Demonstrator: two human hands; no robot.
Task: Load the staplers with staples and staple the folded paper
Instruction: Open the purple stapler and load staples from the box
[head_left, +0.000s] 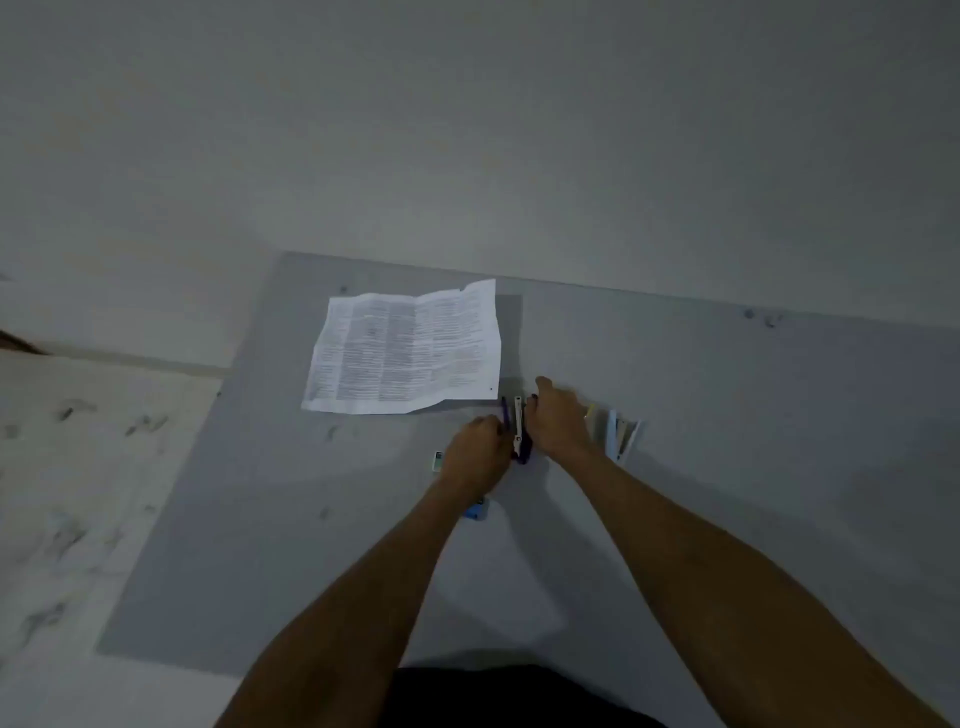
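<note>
The picture is dim and soft, so small parts are hard to read. Both hands meet over a purple stapler (521, 451) that lies on the grey bench (727, 415), just near of the right corner of the paper (405, 348). The stapler looks swung open, with a pale metal rail (518, 423) showing between the hands, but most of its body is covered by them.

The left hand (475, 457) has its fingers curled, their tips at the stapler's left side. Whether its grip is closed on the stapler, on staples, or on nothing cannot be told. The right hand (558, 421) lies against the stapler's right side with the thumb reaching toward the far edge. Its fingers are hidden under the back of the hand, so its grip cannot be told either.

The paper lies flat and unfolded, creased, its print too small to read. Right of the right hand lie pale staplers (621, 434), partly hidden by the wrist; their number is unclear. A small box (438, 460) peeps out left of the left hand, and a blue box (477, 509) is mostly covered by the left forearm.
</note>
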